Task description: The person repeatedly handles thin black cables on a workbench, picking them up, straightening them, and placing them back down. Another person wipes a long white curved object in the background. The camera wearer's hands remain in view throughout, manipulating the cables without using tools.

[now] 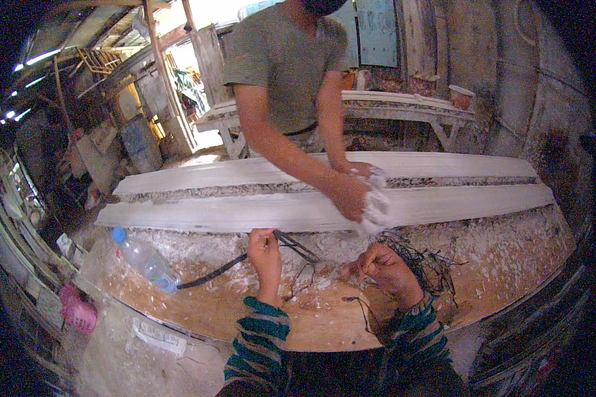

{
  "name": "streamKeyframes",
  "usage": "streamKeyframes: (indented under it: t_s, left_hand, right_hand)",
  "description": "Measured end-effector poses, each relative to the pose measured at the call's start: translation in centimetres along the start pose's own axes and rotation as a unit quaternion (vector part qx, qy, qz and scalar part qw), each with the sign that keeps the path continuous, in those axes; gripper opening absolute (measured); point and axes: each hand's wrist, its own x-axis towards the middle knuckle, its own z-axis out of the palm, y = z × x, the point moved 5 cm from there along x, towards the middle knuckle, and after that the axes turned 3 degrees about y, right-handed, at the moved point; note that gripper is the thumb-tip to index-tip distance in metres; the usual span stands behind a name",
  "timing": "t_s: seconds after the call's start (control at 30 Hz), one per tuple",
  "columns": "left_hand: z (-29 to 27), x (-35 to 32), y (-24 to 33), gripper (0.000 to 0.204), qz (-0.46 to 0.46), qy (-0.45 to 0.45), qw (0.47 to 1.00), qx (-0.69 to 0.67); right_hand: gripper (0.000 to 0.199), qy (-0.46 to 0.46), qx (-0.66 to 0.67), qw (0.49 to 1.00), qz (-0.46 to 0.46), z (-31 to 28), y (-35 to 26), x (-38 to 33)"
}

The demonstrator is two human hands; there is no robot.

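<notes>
Over the near surface (324, 327), left hand (265, 259) pinches a black strip (215, 272) between thumb and fingers; right hand (392, 272), fingers bunched narrow, sits beside tangled black strands (438, 266), contents unclear; likely strip-handling step, next move probably calls for steady pinch

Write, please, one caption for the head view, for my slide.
Left hand holding a black strip, right hand beside tangled black strands, while a co-worker leans over two long white pieces.

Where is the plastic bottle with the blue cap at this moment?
The bottle is at the left side of the head view, on the table, left of the left hand.
</notes>
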Motion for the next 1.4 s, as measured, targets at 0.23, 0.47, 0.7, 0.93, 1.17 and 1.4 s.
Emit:
streamKeyframes:
  t_s: [0.23,0.47,0.7,0.93,1.17,1.4]
  left_hand:
    - [-3.8,1.6,-1.1,0.013,-0.102,0.171,0.979,-0.037]
    - [-0.2,0.1,1.0,0.020,-0.269,-0.006,0.913,-0.308]
    - [3.7,-3.9,1.1,0.017,-0.391,-0.212,0.850,-0.283]
    - [4.9,-5.4,0.5,0.015,-0.446,-0.225,0.798,-0.338]
    - [5.9,-6.6,-0.2,0.010,-0.462,-0.283,0.767,-0.343]
    - [6.2,-7.2,-0.3,0.010,-0.467,-0.291,0.761,-0.344]
  right_hand:
    - [0.013,0.056,0.057,0.997,0.015,-1.3,-0.6,-0.7]
    - [0.012,0.107,-0.580,0.807,-0.008,-0.4,1.2,1.7]
    - [0.033,0.179,-0.645,0.742,-0.044,-0.8,0.9,1.7]
    - [0.038,0.173,-0.614,0.760,-0.118,0.3,0.4,1.8]
    - [0.034,0.093,-0.559,0.818,-0.097,2.4,1.0,1.6]
    - [0.030,0.044,-0.602,0.776,-0.186,3.0,0.6,1.6]
